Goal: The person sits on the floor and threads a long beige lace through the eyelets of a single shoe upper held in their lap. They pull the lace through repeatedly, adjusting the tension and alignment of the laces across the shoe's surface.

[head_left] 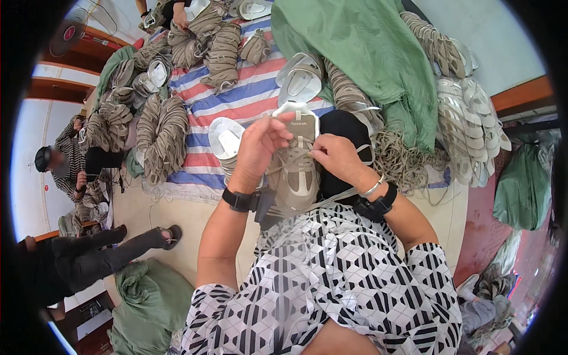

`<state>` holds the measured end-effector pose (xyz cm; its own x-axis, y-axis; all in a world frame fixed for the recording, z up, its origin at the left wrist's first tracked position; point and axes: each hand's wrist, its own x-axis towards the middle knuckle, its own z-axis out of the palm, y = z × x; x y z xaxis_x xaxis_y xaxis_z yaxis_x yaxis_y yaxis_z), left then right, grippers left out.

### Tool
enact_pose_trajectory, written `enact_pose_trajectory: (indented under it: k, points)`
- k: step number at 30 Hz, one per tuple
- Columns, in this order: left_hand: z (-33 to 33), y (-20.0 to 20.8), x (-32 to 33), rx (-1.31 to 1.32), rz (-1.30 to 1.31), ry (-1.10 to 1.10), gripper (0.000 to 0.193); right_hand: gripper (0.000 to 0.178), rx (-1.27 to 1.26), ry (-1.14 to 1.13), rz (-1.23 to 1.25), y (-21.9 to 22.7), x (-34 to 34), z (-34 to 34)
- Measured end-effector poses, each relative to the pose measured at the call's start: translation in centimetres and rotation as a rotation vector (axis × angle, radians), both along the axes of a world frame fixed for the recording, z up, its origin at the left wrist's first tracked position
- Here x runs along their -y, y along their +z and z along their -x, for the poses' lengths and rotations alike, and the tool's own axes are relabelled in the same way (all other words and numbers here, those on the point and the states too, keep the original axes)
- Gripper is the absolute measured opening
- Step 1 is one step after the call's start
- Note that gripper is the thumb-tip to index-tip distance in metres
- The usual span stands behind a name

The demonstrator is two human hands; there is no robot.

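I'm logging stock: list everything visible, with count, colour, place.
Shoe upper: one, taupe, between the hands
Stacked uppers: many, taupe, on and around sheet
Striped sheet: one, red, white, blue, under stacks
Lace tangle: one, beige, right
Sacks: several, green, top, right, lower left
Rounded object: one, black, beside upper
Fan: one, dark, upper left
Other people: at least three, dark or striped, left, top
Garment: one, black-and-white, lower middle
Wristbands: two, black, wrists
Bracelet: one, silver, right wrist
Left hand: one, bare, upper's left
Right hand: one, bare, upper's right
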<state>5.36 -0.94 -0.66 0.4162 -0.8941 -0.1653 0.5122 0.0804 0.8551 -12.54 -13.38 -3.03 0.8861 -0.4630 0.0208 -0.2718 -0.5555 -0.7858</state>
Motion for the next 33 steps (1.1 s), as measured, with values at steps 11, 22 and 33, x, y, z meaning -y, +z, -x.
enact_pose_trajectory:
  k: [11,22,33]
  points:
    - [0.6,-1.0,-0.1,-0.326,0.071,0.072,0.035,0.012,0.134,-0.03,0.288,1.2,1.2,1.3]
    - [-18.8,-3.4,-15.3,-0.21,0.166,1.028,0.023,0.025,1.005,-0.662,-1.58,-4.0,12.8,18.7]
    - [4.0,2.0,-3.7,1.587,-0.197,-0.031,0.026,0.024,1.03,-0.537,-1.427,-1.9,12.7,12.6]
